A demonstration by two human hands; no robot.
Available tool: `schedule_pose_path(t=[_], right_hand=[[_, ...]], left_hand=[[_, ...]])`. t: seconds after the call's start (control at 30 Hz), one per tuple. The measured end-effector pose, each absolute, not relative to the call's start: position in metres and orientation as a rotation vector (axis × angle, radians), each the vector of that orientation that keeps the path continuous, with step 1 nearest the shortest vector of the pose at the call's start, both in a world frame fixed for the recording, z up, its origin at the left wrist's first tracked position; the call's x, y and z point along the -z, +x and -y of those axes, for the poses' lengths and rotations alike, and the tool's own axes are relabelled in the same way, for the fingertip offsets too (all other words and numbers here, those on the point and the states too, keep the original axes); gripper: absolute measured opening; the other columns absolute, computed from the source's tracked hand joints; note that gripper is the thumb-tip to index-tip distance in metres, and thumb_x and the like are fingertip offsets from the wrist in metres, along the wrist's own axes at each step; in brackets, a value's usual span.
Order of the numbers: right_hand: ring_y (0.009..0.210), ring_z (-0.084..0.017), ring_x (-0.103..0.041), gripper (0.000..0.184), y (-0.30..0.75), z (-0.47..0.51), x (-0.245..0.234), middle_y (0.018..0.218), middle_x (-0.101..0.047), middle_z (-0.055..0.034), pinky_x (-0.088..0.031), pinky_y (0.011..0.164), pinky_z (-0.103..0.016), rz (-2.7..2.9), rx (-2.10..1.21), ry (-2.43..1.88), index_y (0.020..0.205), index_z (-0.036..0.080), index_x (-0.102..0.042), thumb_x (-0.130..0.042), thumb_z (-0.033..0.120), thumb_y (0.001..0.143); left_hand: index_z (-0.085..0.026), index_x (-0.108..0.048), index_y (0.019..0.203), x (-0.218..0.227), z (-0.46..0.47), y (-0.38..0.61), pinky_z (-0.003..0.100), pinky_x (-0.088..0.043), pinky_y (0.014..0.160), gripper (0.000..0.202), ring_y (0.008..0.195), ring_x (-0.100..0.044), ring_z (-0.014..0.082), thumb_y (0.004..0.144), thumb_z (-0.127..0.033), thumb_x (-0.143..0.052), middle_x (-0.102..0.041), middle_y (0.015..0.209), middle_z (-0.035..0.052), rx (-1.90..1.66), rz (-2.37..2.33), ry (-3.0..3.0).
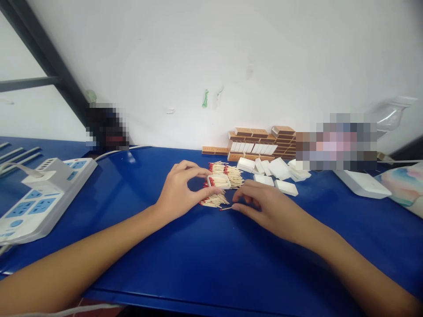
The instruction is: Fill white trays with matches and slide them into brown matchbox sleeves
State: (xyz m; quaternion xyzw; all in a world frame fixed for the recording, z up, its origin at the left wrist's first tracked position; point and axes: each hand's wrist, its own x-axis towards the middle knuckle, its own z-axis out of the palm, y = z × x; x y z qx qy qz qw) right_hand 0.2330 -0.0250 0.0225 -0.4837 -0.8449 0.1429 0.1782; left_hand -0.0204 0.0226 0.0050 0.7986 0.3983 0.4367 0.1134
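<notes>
My left hand (185, 187) is closed around the left end of a small white matchbox tray (224, 186), thumb in front and fingers behind. Red-tipped matches fill much of that tray. Between thumb and fingertips my right hand (259, 200) pinches a single match (226, 208), its red head pointing left, low over the blue table. Loose piles of matches (213, 200) lie in front of the tray and behind it. Several white matchbox trays (279, 168) are scattered behind my right hand.
Stacked brown matchboxes (244, 155) stand against the white wall (165, 66). A white power strip (53, 198) with a plugged-in adapter lies at left on the blue table (198, 264). At right are a white box (363, 184) and a clear plastic item (393, 115).
</notes>
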Motion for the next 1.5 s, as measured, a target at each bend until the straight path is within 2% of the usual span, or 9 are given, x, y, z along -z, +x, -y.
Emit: schedule_pose_path(t=[0.13, 0.27, 0.37, 0.47, 0.57, 0.87, 1.07, 1.27, 1.5], right_hand=[[0.074, -0.016, -0.057, 0.014, 0.233, 0.025, -0.017, 0.086, -0.063, -0.001, -0.043, 0.066, -0.028, 2.435, -0.594, -1.428, 0.091, 0.022, -0.066, -0.063, 0.031, 0.102], [0.072, -0.016, -0.056, 0.023, 0.24, 0.027, -0.028, 0.084, -0.063, -0.0004, -0.043, 0.064, -0.028, 2.421, -0.752, -1.395, 0.089, 0.023, -0.063, -0.056, 0.037, 0.105], [0.069, -0.016, -0.054, 0.023, 0.242, 0.026, -0.033, 0.079, -0.061, 0.0001, -0.042, 0.063, -0.029, 2.302, -0.614, -1.393, 0.09, 0.023, -0.063, -0.056, 0.039, 0.105], [0.07, -0.017, -0.054, 0.018, 0.235, 0.024, -0.03, 0.08, -0.06, -0.0009, -0.042, 0.064, -0.03, 2.196, -0.373, -1.372, 0.09, 0.023, -0.062, -0.057, 0.033, 0.104], [0.072, -0.017, -0.054, 0.012, 0.227, 0.025, -0.025, 0.086, -0.061, -0.0029, -0.044, 0.065, -0.03, 2.215, -0.268, -1.277, 0.093, 0.022, -0.062, -0.056, 0.026, 0.103], [0.07, -0.018, -0.054, 0.013, 0.247, 0.016, -0.025, 0.082, -0.057, -0.0023, -0.043, 0.065, -0.032, 2.172, -0.126, -1.399, 0.097, 0.022, -0.064, -0.055, 0.028, 0.103], [0.081, -0.02, -0.06, 0.006, 0.253, 0.003, -0.003, 0.096, -0.06, -0.0046, -0.047, 0.073, -0.034, 2.309, -0.163, -1.454, 0.101, 0.021, -0.065, -0.062, 0.027, 0.1], [0.083, -0.021, -0.062, 0.007, 0.248, 0.0, 0.002, 0.098, -0.059, -0.0058, -0.049, 0.076, -0.036, 2.341, -0.117, -1.466, 0.099, 0.02, -0.064, -0.06, 0.026, 0.101], [0.08, -0.021, -0.06, 0.009, 0.246, -0.005, 0.009, 0.094, -0.059, -0.0055, -0.048, 0.071, -0.034, 2.315, -0.142, -1.434, 0.094, 0.022, -0.063, -0.058, 0.024, 0.101]], left_hand=[[-0.026, -0.081, 0.103, -0.005, -0.021, -0.021, 0.043, -0.055, 0.088, 0.041, 0.095, -0.068, 0.0234, 0.075, -0.054, -0.089, -0.074, 0.104, 0.0063, -1.291, -1.17, 2.442], [-0.024, -0.081, 0.103, -0.005, -0.022, -0.022, 0.042, -0.053, 0.089, 0.041, 0.095, -0.067, 0.0235, 0.076, -0.055, -0.088, -0.073, 0.107, 0.0077, -1.302, -1.151, 2.551], [-0.023, -0.081, 0.104, -0.004, -0.021, -0.021, 0.042, -0.053, 0.089, 0.042, 0.097, -0.067, 0.0246, 0.077, -0.054, -0.088, -0.073, 0.107, 0.0089, -1.298, -1.099, 2.599], [-0.023, -0.08, 0.105, -0.004, -0.015, -0.018, 0.042, -0.053, 0.091, 0.044, 0.099, -0.067, 0.025, 0.075, -0.054, -0.089, -0.073, 0.107, 0.0085, -1.275, -1.008, 2.612], [-0.022, -0.08, 0.106, -0.004, -0.009, -0.016, 0.044, -0.052, 0.096, 0.045, 0.104, -0.068, 0.0259, 0.073, -0.052, -0.091, -0.074, 0.107, 0.0086, -1.277, -0.912, 2.605], [-0.025, -0.081, 0.102, -0.005, -0.02, -0.02, 0.043, -0.054, 0.09, 0.039, 0.094, -0.068, 0.0237, 0.074, -0.051, -0.091, -0.075, 0.101, 0.0058, -1.272, -1.153, 2.428], [-0.024, -0.081, 0.103, -0.005, -0.018, -0.019, 0.04, -0.053, 0.087, 0.042, 0.095, -0.066, 0.0231, 0.076, -0.054, -0.089, -0.073, 0.105, 0.0073, -1.329, -1.029, 2.573], [-0.023, -0.081, 0.101, -0.005, -0.019, -0.021, 0.04, -0.053, 0.087, 0.04, 0.094, -0.066, 0.0235, 0.076, -0.054, -0.088, -0.074, 0.102, 0.0069, -1.325, -1.091, 2.541], [-0.02, -0.079, 0.105, -0.003, -0.016, -0.019, 0.042, -0.052, 0.092, 0.045, 0.1, -0.069, 0.0242, 0.077, -0.052, -0.088, -0.074, 0.105, 0.0087, -1.416, -0.856, 2.683]])
